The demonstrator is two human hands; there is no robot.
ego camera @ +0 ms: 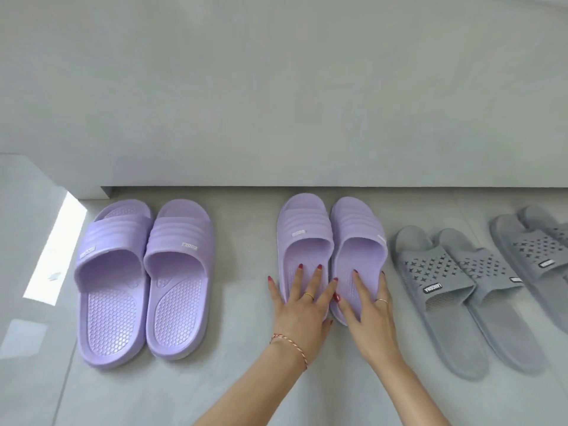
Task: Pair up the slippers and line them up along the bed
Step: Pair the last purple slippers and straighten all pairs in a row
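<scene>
On the far left, a big purple pair (144, 281) sits on the floor (246, 379), side by side, toes pointing at the bed (276, 103). This pair looks done. In the middle, a small purple pair (330, 241) has its toes just beside the bed edge. The left hand (302, 298) lies flat on the left slipper, fingers spread wide. The right hand (368, 305) lies flat on the right slipper, fingers spread too. Neither hand pinches anything; they just press down. The two small slippers touch each other, and the right one tips a little. I think the step now is pushing these two close together and making them straight. On the right, a gray pair (461, 290) lies slanted, one slipper partly on top of the other. At the far right edge, more gray slippers (541, 247) show, cut off by the picture. Next, I think the hands need to let go and go right to the gray ones, pull them apart, and turn them to face the bed.
</scene>
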